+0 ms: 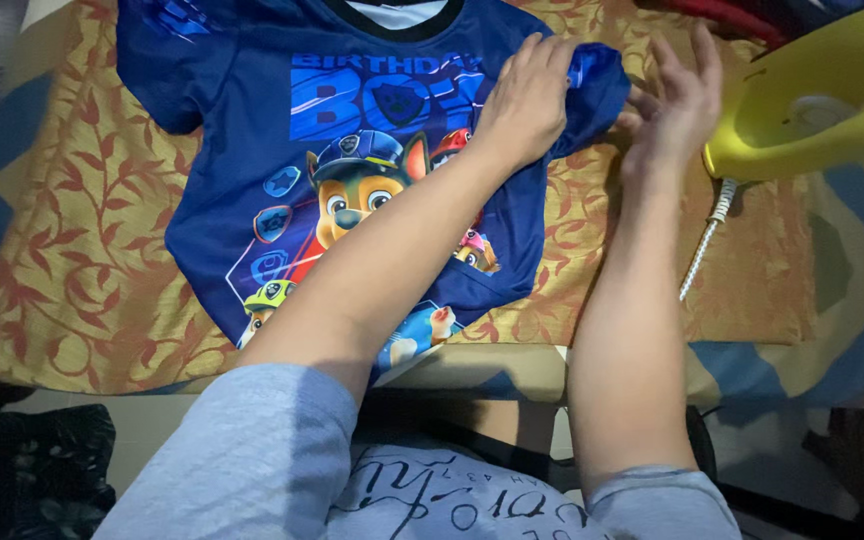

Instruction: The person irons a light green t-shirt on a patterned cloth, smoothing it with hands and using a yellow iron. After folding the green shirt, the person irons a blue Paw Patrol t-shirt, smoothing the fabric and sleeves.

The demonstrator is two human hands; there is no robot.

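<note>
A small blue T-shirt (pixel 252 130) with cartoon dog pictures lies face up on a cloth with a gold and rust leaf pattern (pixel 72 260). My left hand (pixel 527 100) presses flat on the shirt's right shoulder, next to the short sleeve (pixel 600 85). My right hand (pixel 677 105) sits just right of that sleeve, fingers spread and pointing away, its palm side against the sleeve's edge. Neither hand grips anything that I can see.
A yellow-green iron (pixel 812 100) rests at the right edge of the cloth, its white braided cord (pixel 704 245) trailing toward me. Dark fabric (pixel 32 470) lies at lower left below the board's near edge. Red fabric (pixel 722 15) shows at the top right.
</note>
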